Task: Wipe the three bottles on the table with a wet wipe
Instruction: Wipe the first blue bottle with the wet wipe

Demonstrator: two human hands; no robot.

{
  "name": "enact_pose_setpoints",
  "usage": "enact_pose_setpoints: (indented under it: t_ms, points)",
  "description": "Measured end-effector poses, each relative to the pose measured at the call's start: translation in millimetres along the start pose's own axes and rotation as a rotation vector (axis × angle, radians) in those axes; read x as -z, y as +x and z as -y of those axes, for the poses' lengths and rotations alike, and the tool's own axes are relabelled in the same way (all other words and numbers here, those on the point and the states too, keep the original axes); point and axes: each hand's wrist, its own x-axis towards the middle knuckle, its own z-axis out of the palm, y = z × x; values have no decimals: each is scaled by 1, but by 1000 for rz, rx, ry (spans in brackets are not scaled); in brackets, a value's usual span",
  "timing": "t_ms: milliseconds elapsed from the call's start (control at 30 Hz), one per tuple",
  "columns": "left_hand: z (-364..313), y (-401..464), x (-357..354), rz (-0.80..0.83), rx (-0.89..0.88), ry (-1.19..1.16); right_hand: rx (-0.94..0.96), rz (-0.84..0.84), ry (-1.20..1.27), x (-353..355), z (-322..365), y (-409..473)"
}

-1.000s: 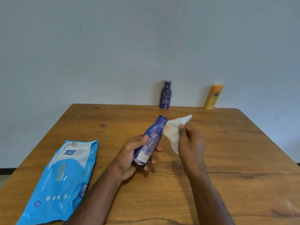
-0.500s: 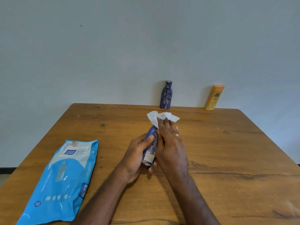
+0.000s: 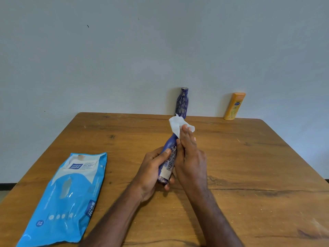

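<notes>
On the wooden table, before a pale wall, the left hand grips a slim blue bottle with white label, tilted above the tabletop; the right hand, fingers straight, presses a crumpled white wet wipe over its top

1. On the table, near its left front: a wipes pack, lying flat.
2. At the far edge, against the wall: one bottle upright near the middle, another bottle to its right (well apart).
3. Between both hands, above the table's middle: a third bottle, tilted, with a wet wipe over its top.
</notes>
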Motion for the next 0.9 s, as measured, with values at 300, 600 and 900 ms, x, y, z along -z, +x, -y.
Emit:
enact_pose_setpoints:
  t_ms: [300, 600, 900]
  points:
    - [-2, 1, 2, -33, -6, -3, 24, 75, -25, -6, 6, -7]
    - [-2, 1, 0, -28, 17, -66, -18, 14, 49, -2, 4, -8]
    - [-7, 0, 1, -71, 40, -111, -491, 31, 777, -2, 12, -8]
